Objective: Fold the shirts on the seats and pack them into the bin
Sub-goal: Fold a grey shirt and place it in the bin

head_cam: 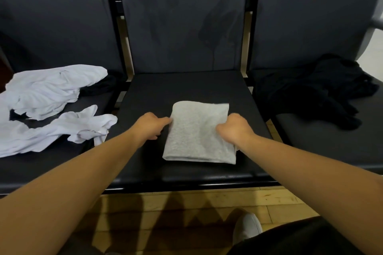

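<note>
Down by the wooden floor (pixel 165 213) there's a white shoe (pixel 246 227), and just past it both bare arms reach onto the middle seat (pixel 186 87). The folded gray shirt (pixel 199 130) lies flat there, with the left grip (pixel 150 125) pinching its left edge and the right grip (pixel 234 128) curled round its right edge. Farther out, crumpled white shirts (pixel 51 91) sit on the left seat and a heap of black shirts (pixel 323 87) on the right one.
</note>
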The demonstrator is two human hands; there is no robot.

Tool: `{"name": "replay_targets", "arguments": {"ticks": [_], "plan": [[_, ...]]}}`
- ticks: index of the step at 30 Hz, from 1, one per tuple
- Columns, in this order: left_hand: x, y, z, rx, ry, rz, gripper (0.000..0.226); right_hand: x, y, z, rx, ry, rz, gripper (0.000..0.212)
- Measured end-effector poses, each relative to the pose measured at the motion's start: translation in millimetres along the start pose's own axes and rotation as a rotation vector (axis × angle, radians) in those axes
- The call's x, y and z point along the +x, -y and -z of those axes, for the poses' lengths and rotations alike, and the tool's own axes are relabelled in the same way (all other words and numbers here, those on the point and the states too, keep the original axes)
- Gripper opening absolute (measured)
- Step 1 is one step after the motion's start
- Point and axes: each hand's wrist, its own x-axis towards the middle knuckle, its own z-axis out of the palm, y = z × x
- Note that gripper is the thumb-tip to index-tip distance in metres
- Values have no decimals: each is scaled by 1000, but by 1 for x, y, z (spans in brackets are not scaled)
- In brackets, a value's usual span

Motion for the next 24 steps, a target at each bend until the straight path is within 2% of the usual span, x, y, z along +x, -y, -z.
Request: {"name": "replay_targets", "arguments": {"ticks": [2, 5, 8, 10, 14, 18, 21, 24], "plan": [[0, -3, -4, -123, 46, 38, 53, 1, -2, -6, -84, 8, -35, 42], [0, -11, -10, -274, 136, 105, 62, 1, 3, -13, 103, 47, -44, 22], [-3, -13, -12, -425, 172, 169, 59, 2, 11, -14, 451, 106, -131, 10], [-7, -16, -9, -540, 190, 167, 54, 1, 19, -13, 612, 185, -141, 22], [-18, -15, 15, -800, 183, 56, 39, -12, 48, -7, 823, 311, -11, 21], [-33, 4, 66, -996, 100, -38, 36, -27, 93, -13, 847, 385, 220, 29], [-47, 33, 112, -1057, 11, -112, 47, -40, 139, -38, 751, 447, 355, 31], [-65, 74, 160, -1102, -52, -123, 49, -56, 189, -83, 650, 516, 441, 32]]}}
